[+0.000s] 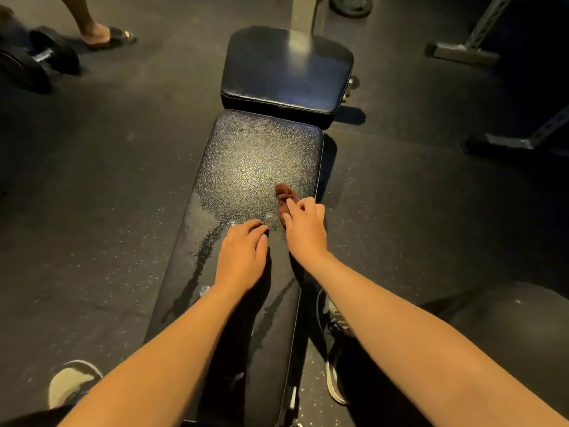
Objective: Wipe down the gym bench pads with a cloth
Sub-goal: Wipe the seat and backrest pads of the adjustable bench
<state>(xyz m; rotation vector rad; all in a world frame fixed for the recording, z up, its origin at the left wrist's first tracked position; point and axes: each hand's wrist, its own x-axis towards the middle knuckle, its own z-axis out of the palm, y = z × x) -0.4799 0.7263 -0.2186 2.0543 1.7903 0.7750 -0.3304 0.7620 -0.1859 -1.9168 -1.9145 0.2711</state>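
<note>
A black gym bench runs away from me, with a long back pad [246, 167] and a smaller seat pad [286, 72] beyond it. The long pad is wet, with droplets across its far half and smeared streaks nearer me. A small dark brown cloth [283, 194] lies bunched on the pad near its right edge. My right hand [304, 224] pinches the cloth's near end with curled fingers. My left hand [243, 254] rests on the pad just left of it, fingers loosely bent and holding nothing.
Another person's sandalled foot [104, 33] and a dumbbell [37, 60] are at the far left on the rubber floor. A rack's steel feet [462, 52] stand at the right. My shoes [70, 383] flank the bench's near end. A weight plate [351, 4] lies beyond the seat pad.
</note>
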